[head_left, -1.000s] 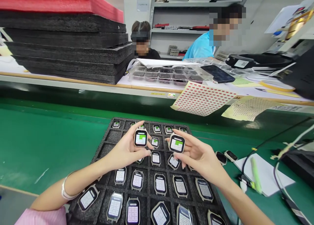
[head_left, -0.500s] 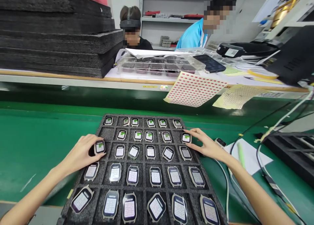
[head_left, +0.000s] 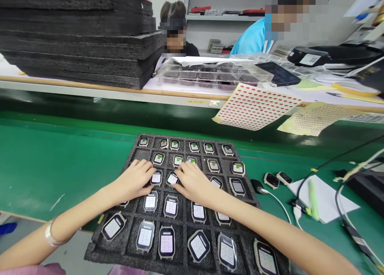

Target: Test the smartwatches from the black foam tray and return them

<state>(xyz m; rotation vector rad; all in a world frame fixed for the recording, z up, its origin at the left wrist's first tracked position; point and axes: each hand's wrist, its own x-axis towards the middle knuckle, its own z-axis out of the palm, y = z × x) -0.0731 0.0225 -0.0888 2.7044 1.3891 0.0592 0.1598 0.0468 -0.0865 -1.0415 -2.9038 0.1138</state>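
A black foam tray [head_left: 99,249] holds rows of smartwatch cases with lit screens in its square cells. My left hand [head_left: 135,179] reaches over the tray's left side, thumb and fingers closed round the edge of one smartwatch [head_left: 156,177] in the third row. My right hand [head_left: 193,183] comes across from the right, pinching the edge of the smartwatch [head_left: 172,179] in the neighbouring cell. That one sits tilted. Both arms and hands cover several other watches. Watches in the back rows show green patches; those nearer me show white grids.
Right of the tray lie two loose watches [head_left: 271,180], a small black device [head_left: 258,186] on a white cable, paper [head_left: 333,201] and a green pen [head_left: 313,199]. A stack of black foam [head_left: 90,51] and a phone [head_left: 280,73] are on the shelf; two people are behind it.
Both hands have moved inward from watches near the tray's left and right edges to two neighbouring watches in the third row. The camera view has shifted left.
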